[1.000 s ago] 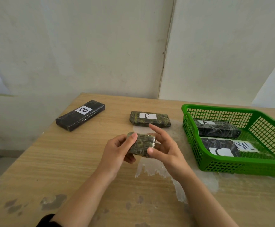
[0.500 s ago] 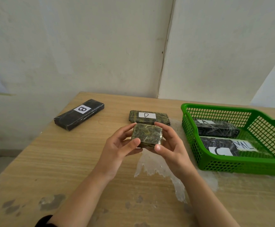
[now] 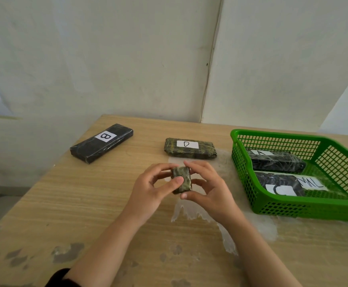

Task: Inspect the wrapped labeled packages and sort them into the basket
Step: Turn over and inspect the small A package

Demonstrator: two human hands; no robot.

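Observation:
I hold a small dark green wrapped package (image 3: 182, 180) above the middle of the table, turned end-on toward me. My left hand (image 3: 154, 191) grips its left side with the thumb across the front. My right hand (image 3: 207, 188) grips its right side. No label shows on it. Behind it lies package D (image 3: 190, 148). Package B (image 3: 101, 142), long and black, lies at the far left. The green basket (image 3: 245, 183) at the right holds package A (image 3: 275, 161) and package C (image 3: 281, 185).
The wooden table (image 3: 75, 204) has worn dark patches near its front edge and a whitish peeled film patch (image 3: 191, 210) under my hands. A white wall corner stands close behind. The table's left edge drops to the floor.
Both hands have rotated the small package, from lying flat, to broad face toward me, to now showing its narrow end. It stays above the same spot.

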